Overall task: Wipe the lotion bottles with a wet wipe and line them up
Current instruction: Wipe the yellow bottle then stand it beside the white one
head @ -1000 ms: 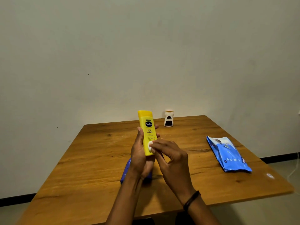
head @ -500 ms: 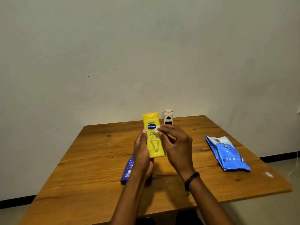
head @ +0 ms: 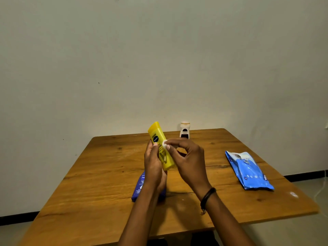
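Head view: left hand [head: 154, 168] curls round a tilted yellow bottle [head: 165, 157] held above the table, its dark oval badge too blurred to read. Right hand [head: 188, 161] pinches a small white wipe [head: 164, 144] against the label. Beneath the left hand lies a blue bottle [head: 140, 185] marked NIVEA. A white bottle [head: 184, 130] stands at the far edge, and a blue wipe pack [head: 248, 172] reading "mee" lies on the right. Wooden table [head: 106, 174], plain pale wall [head: 159, 59].

A wooden table [head: 106, 174] stands against a plain pale wall [head: 159, 59]; black skirting [head: 17, 218] meets the pale floor [head: 301, 233].
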